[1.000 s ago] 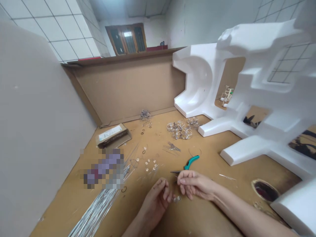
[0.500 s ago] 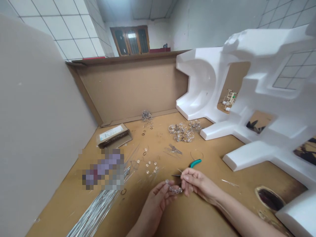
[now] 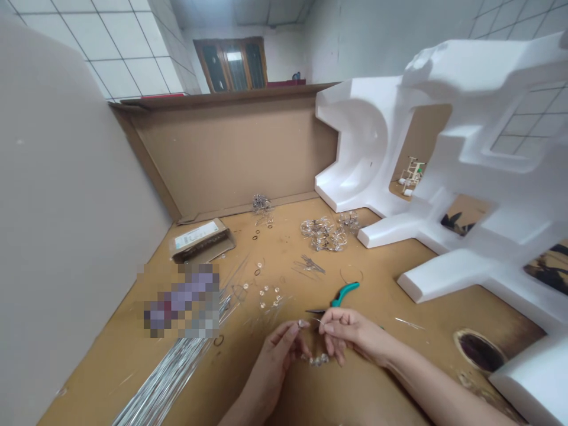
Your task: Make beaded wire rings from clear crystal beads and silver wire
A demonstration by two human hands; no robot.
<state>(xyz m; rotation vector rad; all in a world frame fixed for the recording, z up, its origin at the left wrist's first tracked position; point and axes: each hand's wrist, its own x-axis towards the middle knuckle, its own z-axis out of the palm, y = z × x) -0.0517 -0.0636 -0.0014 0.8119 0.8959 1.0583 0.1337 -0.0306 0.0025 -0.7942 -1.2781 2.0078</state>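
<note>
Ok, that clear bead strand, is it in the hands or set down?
In the hands: the clear bead strand sags in a loop between the left hand and right hand, held at their fingertips.

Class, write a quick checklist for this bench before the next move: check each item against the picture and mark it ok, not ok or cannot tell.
1. Crystal bead strand pinched in the left hand: ok.
2. Right hand gripping the strand's wire: cannot tell, the fingers hide it.
3. Strand's lower part supported: not ok, it sags below the hands.
4. Teal-handled pliers lying within reach of the right hand: ok.
5. Loose crystal beads gathered together on the table: ok.
</note>
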